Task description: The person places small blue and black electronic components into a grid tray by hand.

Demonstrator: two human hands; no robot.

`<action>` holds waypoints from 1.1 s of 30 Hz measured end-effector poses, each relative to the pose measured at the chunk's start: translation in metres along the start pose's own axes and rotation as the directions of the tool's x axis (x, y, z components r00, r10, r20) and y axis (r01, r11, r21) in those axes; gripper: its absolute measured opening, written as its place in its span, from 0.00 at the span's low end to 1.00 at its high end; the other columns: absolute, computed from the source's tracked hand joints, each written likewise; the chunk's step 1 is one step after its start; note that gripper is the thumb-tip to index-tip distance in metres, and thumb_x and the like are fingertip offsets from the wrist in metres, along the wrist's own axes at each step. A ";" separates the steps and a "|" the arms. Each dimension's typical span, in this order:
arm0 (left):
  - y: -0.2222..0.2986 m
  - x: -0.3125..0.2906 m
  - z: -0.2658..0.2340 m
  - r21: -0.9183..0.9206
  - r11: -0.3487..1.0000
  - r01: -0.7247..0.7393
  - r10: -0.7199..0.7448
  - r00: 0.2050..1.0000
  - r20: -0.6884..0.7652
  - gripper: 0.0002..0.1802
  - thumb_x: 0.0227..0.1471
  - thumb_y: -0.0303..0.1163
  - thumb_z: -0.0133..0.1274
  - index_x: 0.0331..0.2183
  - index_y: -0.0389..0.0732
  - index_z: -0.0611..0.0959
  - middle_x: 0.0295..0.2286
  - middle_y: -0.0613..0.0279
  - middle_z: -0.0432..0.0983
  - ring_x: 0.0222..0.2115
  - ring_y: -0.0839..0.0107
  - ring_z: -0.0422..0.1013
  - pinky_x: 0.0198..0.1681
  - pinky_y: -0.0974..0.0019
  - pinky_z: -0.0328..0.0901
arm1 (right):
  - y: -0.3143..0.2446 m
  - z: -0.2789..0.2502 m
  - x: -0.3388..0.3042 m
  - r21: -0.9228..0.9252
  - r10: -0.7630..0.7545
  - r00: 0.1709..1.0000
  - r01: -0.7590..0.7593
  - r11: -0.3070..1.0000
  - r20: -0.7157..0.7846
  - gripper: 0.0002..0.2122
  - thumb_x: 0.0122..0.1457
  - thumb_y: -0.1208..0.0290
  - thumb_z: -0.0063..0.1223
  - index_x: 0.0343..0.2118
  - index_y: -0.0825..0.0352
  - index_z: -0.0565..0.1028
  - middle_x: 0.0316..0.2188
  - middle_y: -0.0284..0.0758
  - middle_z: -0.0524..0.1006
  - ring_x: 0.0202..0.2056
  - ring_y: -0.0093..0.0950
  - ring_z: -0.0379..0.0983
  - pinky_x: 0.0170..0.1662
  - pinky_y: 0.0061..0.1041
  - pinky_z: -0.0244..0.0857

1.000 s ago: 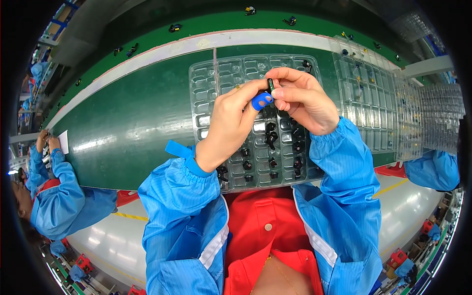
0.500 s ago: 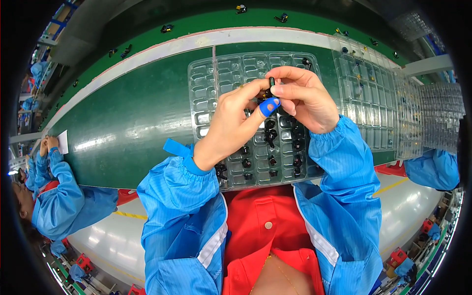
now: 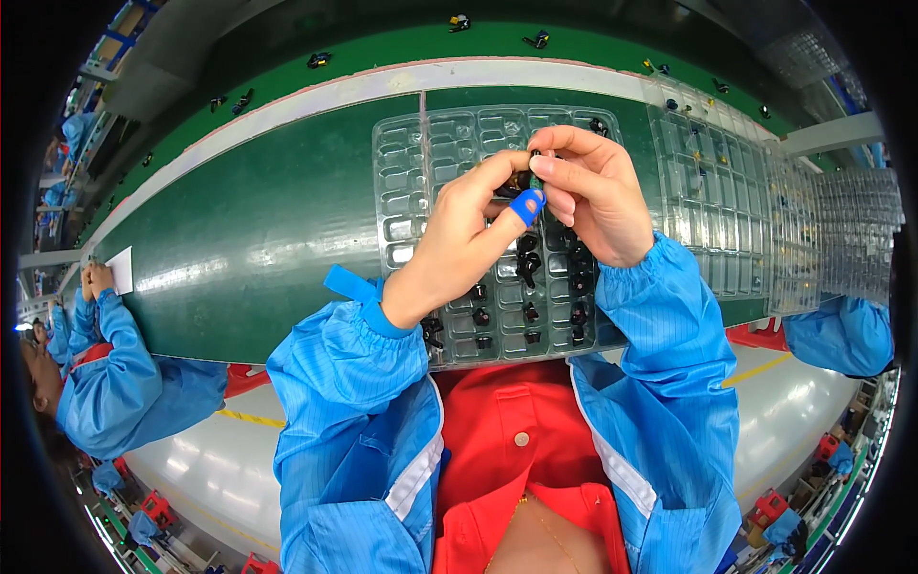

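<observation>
My left hand point(image 3: 469, 239) and my right hand point(image 3: 598, 196) meet above a clear plastic tray point(image 3: 411, 182) with many small pockets. Between the fingertips of both hands sits a small dark part with a green edge point(image 3: 534, 178). A blue finger cot point(image 3: 527, 205) covers my left thumb tip. Several small black parts point(image 3: 528, 270) fill the tray's pockets nearest to me; the far left pockets hold nothing. Both forearms are in blue sleeves.
The tray lies on a green conveyor belt point(image 3: 249, 249). More clear trays point(image 3: 727, 201) stand stacked at the right. A co-worker in blue point(image 3: 115, 373) is at the left, and another blue sleeve point(image 3: 841, 335) at the right. Small black parts point(image 3: 320, 59) lie along the far green strip.
Both hands have lifted slightly away from me over the tray, still pinching the small part together. The tray has not shifted.
</observation>
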State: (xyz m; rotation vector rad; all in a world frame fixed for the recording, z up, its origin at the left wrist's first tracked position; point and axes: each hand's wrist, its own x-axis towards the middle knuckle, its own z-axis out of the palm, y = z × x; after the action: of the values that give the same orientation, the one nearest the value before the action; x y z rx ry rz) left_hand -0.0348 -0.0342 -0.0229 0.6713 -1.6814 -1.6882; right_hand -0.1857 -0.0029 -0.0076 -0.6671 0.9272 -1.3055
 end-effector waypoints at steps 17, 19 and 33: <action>0.009 0.010 -0.018 -0.032 0.999 -0.005 0.005 1.000 -0.003 0.12 0.47 0.25 0.39 0.35 0.32 0.72 0.29 0.63 0.70 0.26 0.78 0.65 0.30 0.74 0.62 | -0.015 0.011 -0.014 -0.433 -0.211 0.975 0.220 0.874 0.068 0.15 0.49 0.80 0.52 0.42 0.70 0.68 0.30 0.31 0.68 0.22 0.15 0.65 0.21 0.11 0.58; 0.019 0.025 -0.035 0.130 0.992 -0.003 0.018 0.993 -0.117 0.12 0.46 0.25 0.40 0.35 0.34 0.72 0.26 0.65 0.70 0.25 0.79 0.65 0.29 0.75 0.61 | -0.046 0.010 -0.025 -0.823 -0.280 0.935 0.331 0.462 0.219 0.20 0.45 0.81 0.54 0.44 0.67 0.69 0.35 0.34 0.69 0.28 0.17 0.67 0.26 0.12 0.61; -0.029 0.100 -0.134 0.956 0.286 0.061 0.436 0.880 -0.187 0.18 0.42 0.25 0.46 0.40 0.33 0.72 0.35 0.43 0.70 0.39 0.50 0.66 0.44 0.57 0.60 | -0.083 -0.176 0.122 -0.960 -0.386 0.922 -0.123 -0.250 -0.018 0.08 0.44 0.72 0.56 0.28 0.68 0.76 0.28 0.40 0.76 0.32 0.38 0.73 0.40 0.31 0.66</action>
State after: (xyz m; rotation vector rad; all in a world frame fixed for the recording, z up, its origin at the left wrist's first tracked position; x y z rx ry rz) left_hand -0.0025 -0.1986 -0.0489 1.1802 -2.1973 -0.0754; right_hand -0.3784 -0.1212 -0.0482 -1.9566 2.3618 -0.4321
